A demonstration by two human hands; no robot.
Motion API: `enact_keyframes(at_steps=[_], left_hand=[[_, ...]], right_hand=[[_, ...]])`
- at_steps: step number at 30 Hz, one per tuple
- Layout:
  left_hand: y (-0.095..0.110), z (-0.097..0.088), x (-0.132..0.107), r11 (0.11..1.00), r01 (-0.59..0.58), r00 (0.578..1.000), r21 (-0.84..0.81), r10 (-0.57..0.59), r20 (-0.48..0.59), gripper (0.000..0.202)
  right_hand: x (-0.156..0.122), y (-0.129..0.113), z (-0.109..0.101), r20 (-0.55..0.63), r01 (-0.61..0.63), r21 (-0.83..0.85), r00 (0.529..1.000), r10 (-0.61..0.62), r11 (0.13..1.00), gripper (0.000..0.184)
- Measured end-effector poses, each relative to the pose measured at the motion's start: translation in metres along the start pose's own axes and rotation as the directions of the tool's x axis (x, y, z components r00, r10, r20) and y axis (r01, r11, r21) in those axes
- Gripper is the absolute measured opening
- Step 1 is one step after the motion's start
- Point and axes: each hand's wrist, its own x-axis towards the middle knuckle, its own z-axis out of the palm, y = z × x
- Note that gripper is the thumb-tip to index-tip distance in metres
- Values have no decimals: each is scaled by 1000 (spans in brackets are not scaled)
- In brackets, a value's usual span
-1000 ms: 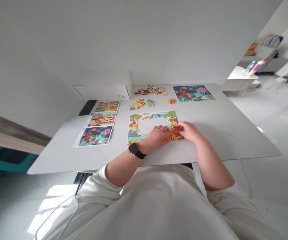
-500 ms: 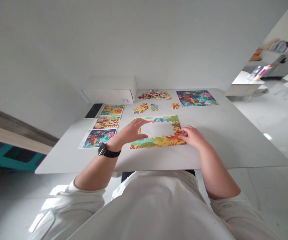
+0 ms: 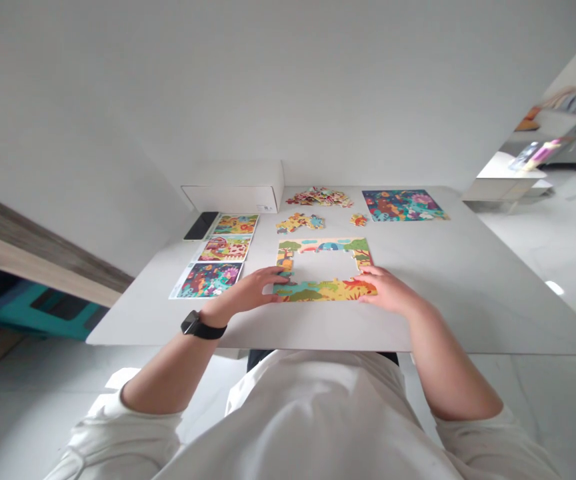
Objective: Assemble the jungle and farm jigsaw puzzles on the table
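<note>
A jigsaw border of cartoon scenery [image 3: 325, 291] lies on the white table [image 3: 448, 300], with a bare gap in its middle. My left hand [image 3: 263, 285] rests on the lower left corner of the border, fingers flat and holding nothing. My right hand [image 3: 388, 290] presses the lower right corner, also without a visible loose piece. Beyond them are a heap of loose pieces [image 3: 319, 197], a smaller joined cluster [image 3: 297, 223] and a single piece [image 3: 359, 220]. A finished colourful puzzle [image 3: 403, 205] lies at the far right.
Several printed picture cards [image 3: 225, 249] lie in a column left of the border, beside a black phone [image 3: 201, 225]. A white box [image 3: 233, 199] stands at the far edge. My left wrist wears a black watch [image 3: 197, 325]. The table's near edge runs close to my body.
My left hand has moved left and down, from inside the gap to the border's lower left corner. My right hand stays on the lower right corner. The whole view has shifted slightly.
</note>
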Motion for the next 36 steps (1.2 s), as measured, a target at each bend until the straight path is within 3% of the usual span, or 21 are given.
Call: enact_keyframes(at_steps=[7, 14, 22, 27, 29, 32, 36], left_hand=[[4, 4, 10, 1000, 21, 1000, -5, -21, 2, 46], [2, 6, 16, 998, -3, 1000, 58, 4, -11, 44], [5, -4, 42, 972, -73, 995, 224, 56, 83, 38], [6, -11, 57, 969, -37, 998, 245, 22, 65, 41], [12, -18, 67, 978, 17, 1000, 210, -19, 6, 36], [33, -30, 89, 993, 100, 981, 59, -89, -170, 30], [58, -28, 121, 953, 93, 942, -289, -178, -286, 31]], right_hand=[[-1, 4, -4, -11, -18, -13, 1000, 18, 1000, 59], [2, -1, -14, 55, -23, -38, 998, 25, 999, 53], [10, -4, -18, 56, -27, -54, 998, 30, 998, 53], [9, -8, -19, 52, -17, -56, 998, 20, 998, 53], [11, -8, -22, 64, 0, -47, 998, 3, 999, 53], [21, -4, -34, 66, 41, -8, 997, -40, 999, 48], [54, 14, -58, -138, 26, 23, 990, -22, 999, 35]])
